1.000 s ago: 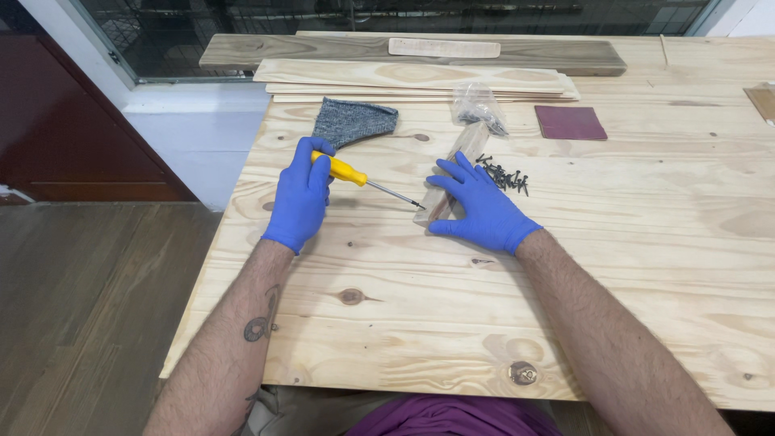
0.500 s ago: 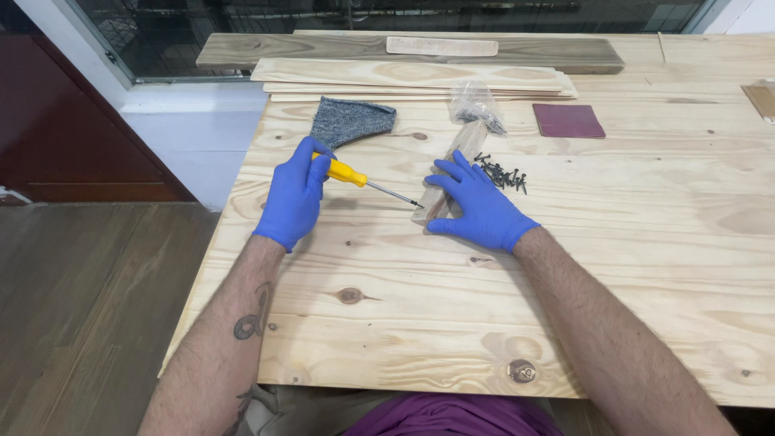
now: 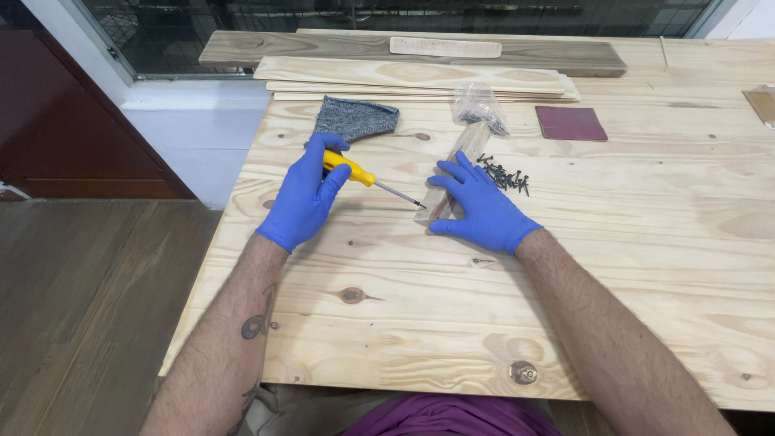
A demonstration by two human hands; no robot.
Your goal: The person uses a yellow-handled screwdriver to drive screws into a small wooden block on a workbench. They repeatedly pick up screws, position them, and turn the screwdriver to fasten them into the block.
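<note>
Both my hands wear blue gloves over a pale plywood table (image 3: pixel 613 266). My left hand (image 3: pixel 305 194) grips a yellow-handled screwdriver (image 3: pixel 363 178), its metal tip pointing right at the near end of a small wooden block (image 3: pixel 454 169). My right hand (image 3: pixel 478 206) rests on that block and holds it down against the table. A small pile of dark screws (image 3: pixel 504 171) lies just right of the block.
A grey cloth (image 3: pixel 353 118) lies behind my left hand. A clear plastic bag (image 3: pixel 478 105) sits at the block's far end, with a maroon sandpaper square (image 3: pixel 570 123) to its right. Long wooden boards (image 3: pixel 412 73) are stacked along the back. The table's left edge drops to wood flooring (image 3: pixel 89 307).
None of the objects have moved; both hands keep the same hold, with the screwdriver tip staying by the block's near end.
</note>
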